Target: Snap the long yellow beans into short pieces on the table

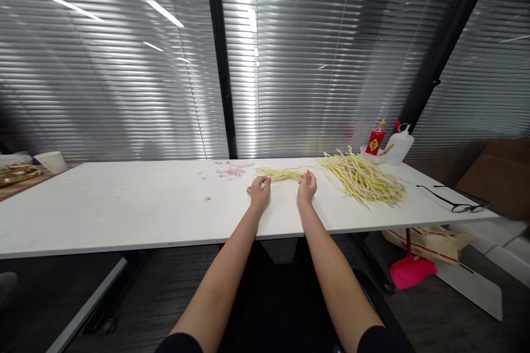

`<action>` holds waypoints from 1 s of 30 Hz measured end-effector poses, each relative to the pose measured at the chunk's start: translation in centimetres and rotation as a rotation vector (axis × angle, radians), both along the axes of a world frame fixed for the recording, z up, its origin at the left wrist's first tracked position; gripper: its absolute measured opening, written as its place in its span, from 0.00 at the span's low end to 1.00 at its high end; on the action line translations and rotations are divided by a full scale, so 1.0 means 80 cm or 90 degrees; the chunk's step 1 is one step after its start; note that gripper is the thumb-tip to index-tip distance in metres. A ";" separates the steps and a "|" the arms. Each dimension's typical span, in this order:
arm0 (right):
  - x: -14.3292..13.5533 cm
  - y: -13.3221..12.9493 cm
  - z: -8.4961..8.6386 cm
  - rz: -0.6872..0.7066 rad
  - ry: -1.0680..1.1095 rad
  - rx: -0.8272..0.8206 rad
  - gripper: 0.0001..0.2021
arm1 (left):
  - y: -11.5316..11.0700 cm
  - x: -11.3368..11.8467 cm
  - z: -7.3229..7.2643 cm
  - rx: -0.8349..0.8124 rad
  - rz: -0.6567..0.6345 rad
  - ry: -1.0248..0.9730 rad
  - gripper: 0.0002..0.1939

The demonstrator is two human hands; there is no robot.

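A small bunch of yellow-green stems (284,175) lies stretched sideways over the white table (136,204). My left hand (260,190) has its fingers closed on the left end of this bunch. At the right end, my right hand (307,185) pinches the same stems between thumb and fingers. A large heap of similar long stems (360,176) spreads over the table to the right of my right hand. Small pink and purple rubber bands (232,171) are scattered beyond my left hand, to its left.
A red-labelled bottle (375,139) in a shallow bowl and a white squeeze bottle (398,146) stand behind the heap. Black glasses (461,208) rest near the right edge. A paper cup (52,161) is far left. Blinds rise behind the table.
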State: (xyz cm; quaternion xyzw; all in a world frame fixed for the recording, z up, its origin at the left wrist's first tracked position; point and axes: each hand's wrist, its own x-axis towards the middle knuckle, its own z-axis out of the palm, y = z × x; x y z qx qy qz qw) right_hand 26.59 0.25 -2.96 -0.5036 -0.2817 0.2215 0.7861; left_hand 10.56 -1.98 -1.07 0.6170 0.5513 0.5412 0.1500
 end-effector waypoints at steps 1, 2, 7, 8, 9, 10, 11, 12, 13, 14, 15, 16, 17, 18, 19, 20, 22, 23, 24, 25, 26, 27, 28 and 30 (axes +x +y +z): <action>0.001 -0.001 0.003 0.011 0.043 0.016 0.21 | 0.000 0.000 0.000 -0.009 0.001 0.004 0.11; 0.002 -0.003 0.006 0.019 0.085 0.028 0.20 | 0.001 0.000 0.000 -0.018 0.002 0.009 0.11; 0.006 -0.008 0.014 0.044 0.262 0.043 0.15 | 0.002 0.000 -0.001 -0.038 -0.007 0.036 0.11; 0.008 -0.009 0.014 0.050 0.293 0.044 0.15 | 0.002 0.000 -0.001 -0.040 -0.009 0.041 0.11; 0.009 -0.010 0.014 0.054 0.321 0.045 0.15 | 0.002 0.000 -0.001 -0.042 -0.010 0.045 0.10; 0.010 -0.010 0.014 0.057 0.345 0.048 0.15 | 0.001 0.000 -0.001 -0.043 -0.010 0.048 0.10; 0.012 -0.011 0.014 0.059 0.361 0.051 0.15 | 0.001 0.000 -0.002 -0.044 -0.010 0.052 0.10; 0.013 -0.012 0.013 0.063 0.372 0.056 0.15 | 0.001 0.000 -0.002 -0.045 -0.011 0.057 0.10; 0.015 -0.012 0.013 0.066 0.379 0.060 0.15 | 0.001 0.000 -0.002 -0.046 -0.012 0.062 0.11; 0.018 -0.013 0.013 0.068 0.385 0.064 0.15 | 0.000 0.000 -0.002 -0.047 -0.014 0.068 0.11; 0.020 -0.013 0.012 0.071 0.393 0.067 0.15 | 0.000 0.000 -0.001 -0.049 -0.017 0.075 0.11; 0.023 -0.013 0.012 0.074 0.405 0.072 0.15 | 0.000 0.000 -0.001 -0.052 -0.020 0.085 0.11; 0.027 -0.012 0.011 0.079 0.418 0.077 0.14 | 0.000 0.000 -0.001 -0.054 -0.024 0.094 0.11; 0.030 -0.012 0.010 0.084 0.430 0.083 0.14 | 0.000 0.000 -0.001 -0.058 -0.027 0.104 0.11; 0.033 -0.011 0.009 0.090 0.438 0.089 0.14 | 0.000 0.000 0.000 -0.061 -0.029 0.113 0.11; 0.036 -0.010 0.008 0.096 0.442 0.096 0.13 | 0.000 0.001 0.000 -0.064 -0.031 0.121 0.11; 0.040 -0.010 0.006 0.101 0.444 0.106 0.11 | -0.001 0.001 0.001 -0.069 -0.031 0.133 0.11; 0.041 -0.010 0.005 0.102 0.447 0.110 0.11 | -0.001 0.001 0.001 -0.071 -0.029 0.137 0.11; 0.042 -0.010 0.005 0.103 0.451 0.114 0.10 | -0.001 0.001 0.001 -0.073 -0.028 0.138 0.11; 0.043 -0.010 0.005 0.107 0.456 0.118 0.09 | -0.001 0.001 0.001 -0.073 -0.027 0.137 0.11; 0.043 -0.010 0.006 0.114 0.458 0.120 0.08 | -0.001 0.001 0.001 -0.072 -0.027 0.135 0.12; 0.043 -0.011 0.007 0.123 0.457 0.121 0.08 | -0.001 0.001 0.001 -0.069 -0.028 0.130 0.12; 0.042 -0.011 0.009 0.137 0.453 0.120 0.07 | -0.001 0.000 0.000 -0.065 -0.030 0.123 0.12; 0.040 -0.012 0.013 0.171 0.434 0.116 0.07 | 0.000 0.000 -0.001 -0.062 -0.039 0.107 0.12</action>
